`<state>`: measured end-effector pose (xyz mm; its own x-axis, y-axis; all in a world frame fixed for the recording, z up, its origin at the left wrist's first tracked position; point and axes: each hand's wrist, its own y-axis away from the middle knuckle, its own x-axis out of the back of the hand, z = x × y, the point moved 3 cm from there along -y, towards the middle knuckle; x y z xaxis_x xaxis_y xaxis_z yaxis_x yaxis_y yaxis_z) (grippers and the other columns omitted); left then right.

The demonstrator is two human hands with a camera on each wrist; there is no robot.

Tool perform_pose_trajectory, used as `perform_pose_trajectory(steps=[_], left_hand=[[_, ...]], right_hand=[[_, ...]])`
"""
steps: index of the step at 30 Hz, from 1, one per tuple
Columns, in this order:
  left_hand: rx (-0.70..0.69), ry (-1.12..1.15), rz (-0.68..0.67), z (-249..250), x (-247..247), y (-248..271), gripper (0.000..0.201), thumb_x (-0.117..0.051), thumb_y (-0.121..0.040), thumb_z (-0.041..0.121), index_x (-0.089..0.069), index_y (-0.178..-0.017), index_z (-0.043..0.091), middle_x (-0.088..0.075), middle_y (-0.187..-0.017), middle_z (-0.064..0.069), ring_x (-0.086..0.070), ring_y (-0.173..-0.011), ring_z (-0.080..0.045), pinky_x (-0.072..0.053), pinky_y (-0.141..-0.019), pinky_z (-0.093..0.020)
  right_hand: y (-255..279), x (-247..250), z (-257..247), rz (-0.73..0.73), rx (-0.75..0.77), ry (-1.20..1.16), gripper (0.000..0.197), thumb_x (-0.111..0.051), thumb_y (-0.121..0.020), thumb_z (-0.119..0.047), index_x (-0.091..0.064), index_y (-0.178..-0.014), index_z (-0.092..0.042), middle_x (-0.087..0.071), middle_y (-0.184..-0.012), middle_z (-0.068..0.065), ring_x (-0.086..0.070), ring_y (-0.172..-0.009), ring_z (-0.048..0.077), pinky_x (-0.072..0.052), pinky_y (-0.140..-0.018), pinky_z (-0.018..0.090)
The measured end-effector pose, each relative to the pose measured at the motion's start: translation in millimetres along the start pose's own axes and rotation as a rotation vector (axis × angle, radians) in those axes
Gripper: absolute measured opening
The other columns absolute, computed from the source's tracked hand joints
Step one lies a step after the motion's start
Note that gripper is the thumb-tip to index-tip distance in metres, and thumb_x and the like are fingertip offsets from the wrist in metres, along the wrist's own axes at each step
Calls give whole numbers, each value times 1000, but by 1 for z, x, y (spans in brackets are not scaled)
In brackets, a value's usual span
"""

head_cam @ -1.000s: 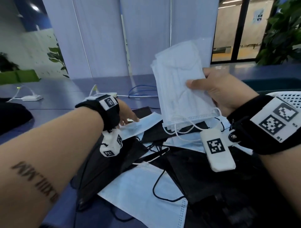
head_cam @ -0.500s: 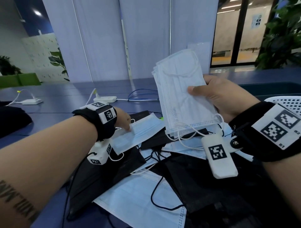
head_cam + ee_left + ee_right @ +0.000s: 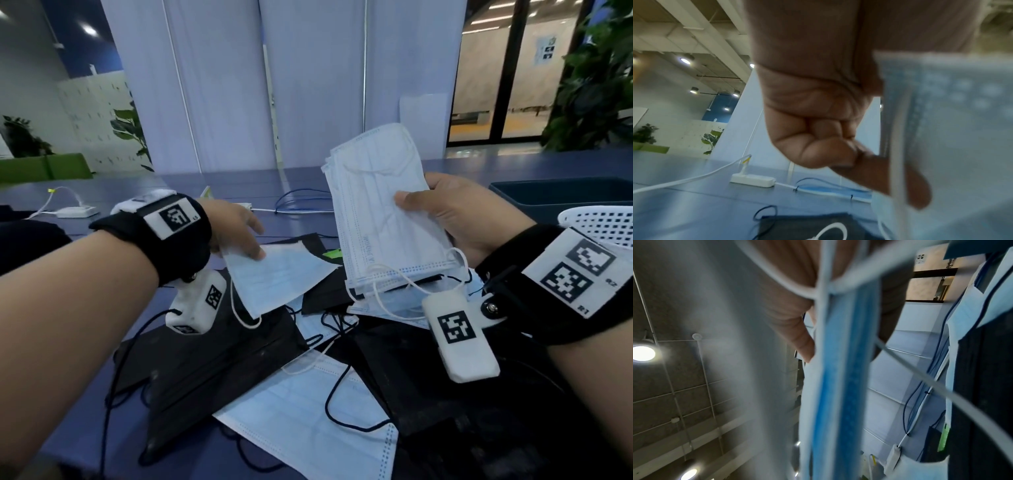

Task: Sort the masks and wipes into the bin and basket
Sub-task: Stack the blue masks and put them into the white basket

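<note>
My right hand (image 3: 442, 212) holds a stack of light blue masks (image 3: 383, 212) upright above the table, thumb pressed on its front; their white ear loops dangle below. The stack fills the right wrist view as blue mask edges (image 3: 840, 369). My left hand (image 3: 239, 233) pinches one light blue mask (image 3: 274, 277) by its edge, lifted just above the pile; the left wrist view shows curled fingers (image 3: 818, 146) against the mask (image 3: 951, 129). Black masks (image 3: 219, 363) and blue masks (image 3: 301, 421) lie mixed on the table. A white perforated basket (image 3: 603, 226) and a dark bin (image 3: 561, 192) sit at the right.
A white power strip (image 3: 73, 212) with cables lies at the far left of the blue table (image 3: 137, 192). Blue and white cables (image 3: 301, 202) run behind the pile. A small green packet (image 3: 331, 254) peeks out under the held stack. Plants stand at both sides.
My left hand has picked a light blue mask off the pile and is carrying it up and to the right, toward the stack. The right hand keeps holding the stack, slightly lower.
</note>
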<state>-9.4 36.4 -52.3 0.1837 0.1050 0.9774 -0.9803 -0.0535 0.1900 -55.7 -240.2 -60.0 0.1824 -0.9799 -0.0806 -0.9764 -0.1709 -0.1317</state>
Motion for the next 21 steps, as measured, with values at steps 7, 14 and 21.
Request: perform_pose_trajectory(steps=[7, 14, 21], left_hand=[[-181, 951, 52, 34, 27, 19, 22, -48, -90, -6, -60, -90, 13, -66, -88, -7, -64, -65, -17, -54, -51, -22], [-416, 1326, -294, 76, -8, 35, 58, -28, -84, -22, -52, -128, 7, -70, -108, -8, -71, -88, -20, -60, -72, -34], [-568, 1606, -433, 102, -14, 50, 41, -26, -98, 16, -56, -125, 10, -67, -118, -10, -67, -103, -25, -57, -84, -41]], right_hand=[[-1, 1, -3, -59, 1, -243, 34, -49, -92, -6, -55, -126, -4, -66, -119, 14, -65, -106, 31, -53, -88, 51], [-1, -4, -4, -60, 55, -344, 38, -49, -92, -4, -50, -130, -3, -65, -121, 12, -64, -110, 29, -51, -92, 51], [-7, -2, 1, 72, 148, -112, 34, -50, -92, 1, -54, -125, -1, -69, -113, 7, -68, -102, 21, -56, -86, 34]])
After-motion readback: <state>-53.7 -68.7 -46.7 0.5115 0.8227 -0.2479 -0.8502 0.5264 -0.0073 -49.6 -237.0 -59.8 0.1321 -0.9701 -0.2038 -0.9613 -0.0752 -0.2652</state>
